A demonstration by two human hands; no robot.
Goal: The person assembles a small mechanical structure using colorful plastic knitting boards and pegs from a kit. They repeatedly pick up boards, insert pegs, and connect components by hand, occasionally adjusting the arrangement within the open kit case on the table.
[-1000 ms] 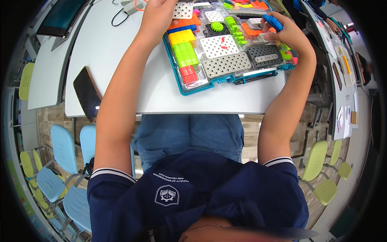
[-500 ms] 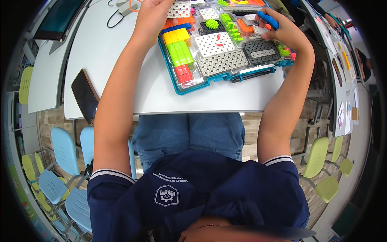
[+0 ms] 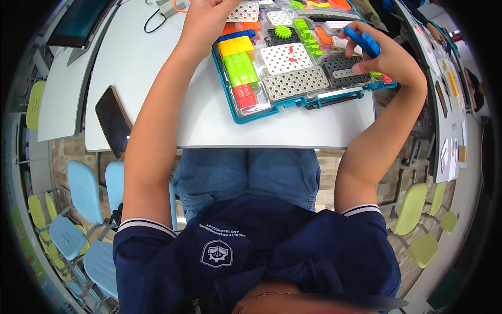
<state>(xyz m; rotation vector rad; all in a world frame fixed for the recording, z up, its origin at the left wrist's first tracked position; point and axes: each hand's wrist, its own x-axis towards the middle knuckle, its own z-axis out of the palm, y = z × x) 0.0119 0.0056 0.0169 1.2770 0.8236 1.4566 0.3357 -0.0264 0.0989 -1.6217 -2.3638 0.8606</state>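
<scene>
My right hand (image 3: pixel 395 63) is over the right side of a teal-edged case of building parts. A blue plastic piece (image 3: pixel 362 42) with two thick prongs, its exact kind unclear, is tucked in its fingers. The thumb and fingertips stand apart above a dark grey perforated plate (image 3: pixel 330 64) with a light grey beam (image 3: pixel 349 74) on it. My left hand (image 3: pixel 206 23) is at the top edge, partly cut off. Its fingers appear closed on a white perforated plate (image 3: pixel 243 11) with red dots, above orange parts (image 3: pixel 246 26).
The case (image 3: pixel 230 102) rests on a white table (image 3: pixel 261 136). It also holds yellow blocks (image 3: pixel 236 46), green blocks (image 3: pixel 240 69), red blocks (image 3: pixel 244 96) and a green gear (image 3: pixel 283 32). A phone (image 3: pixel 113 120) lies by my left forearm. Chairs (image 3: pixel 83 191) stand at both sides.
My right hand has moved right and nearer with the blue piece, and its fingertips have spread. My left hand and the white plate have shifted slightly right, as the whole view has.
</scene>
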